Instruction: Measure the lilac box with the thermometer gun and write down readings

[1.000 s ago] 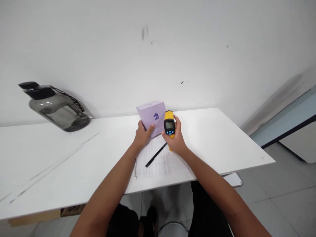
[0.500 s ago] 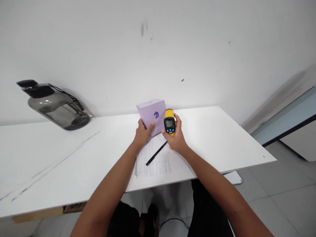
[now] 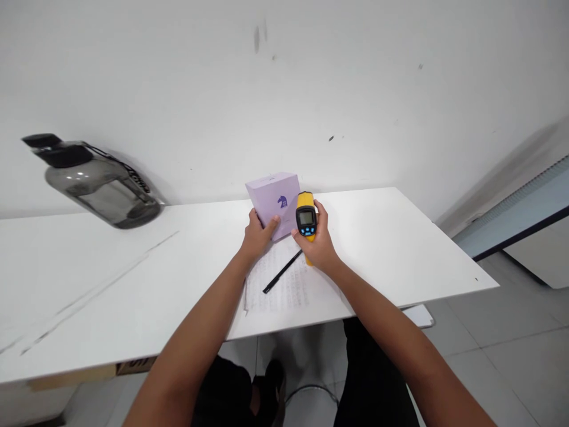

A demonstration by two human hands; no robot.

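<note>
Yellow-and-black plastic handheld meter (image 3: 306,218) is gripped in the right hand (image 3: 322,244), pale-purple cardboard box (image 3: 274,204) in the left hand (image 3: 258,238), both over the white table (image 3: 377,249), so I'd hold the box dead still.

A white table (image 3: 391,243) carries a grey bottle (image 3: 104,188) — plus paper (image 3: 288,299).

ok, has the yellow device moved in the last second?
No, not visibly. Against the black pen on the paper, the yellow device in the right hand keeps its place; the whole scene just sits slightly higher.
</note>
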